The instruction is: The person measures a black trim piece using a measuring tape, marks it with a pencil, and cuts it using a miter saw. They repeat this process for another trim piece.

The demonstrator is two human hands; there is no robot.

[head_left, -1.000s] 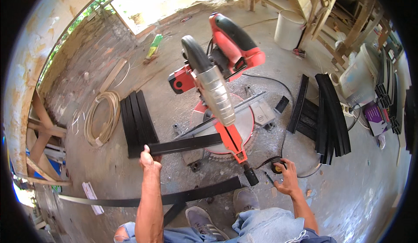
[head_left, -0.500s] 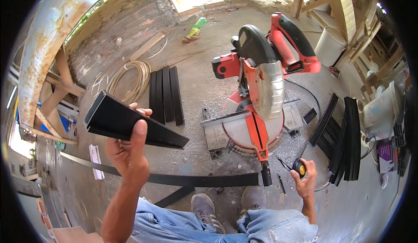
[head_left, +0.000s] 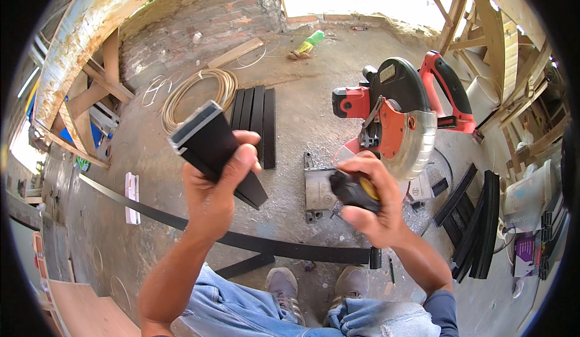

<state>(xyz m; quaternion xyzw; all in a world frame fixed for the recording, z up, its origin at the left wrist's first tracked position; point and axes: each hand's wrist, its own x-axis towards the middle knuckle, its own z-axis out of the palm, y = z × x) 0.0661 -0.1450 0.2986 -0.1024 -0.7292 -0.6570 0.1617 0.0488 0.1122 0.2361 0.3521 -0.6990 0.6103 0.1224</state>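
Observation:
My left hand is closed round a short black metal profile, tilted with its bare cut end up and to the left. In my right hand I grip a black and yellow tape measure, level with the profile but apart from it. Behind the tape measure stands a red and black mitre saw on the floor, its base partly hidden by my right hand. A long black profile lies across the floor in front of my shoes, with a shorter black piece beneath it.
Several black profiles lie side by side left of the saw; more are piled at the right. A coiled hose and a green bottle are farther back. A marker-like stick lies near my right shoe.
My right hand has lifted the tape measure from near the floor up and left, toward the profile. My left hand has moved the profile right and turned it more steeply.

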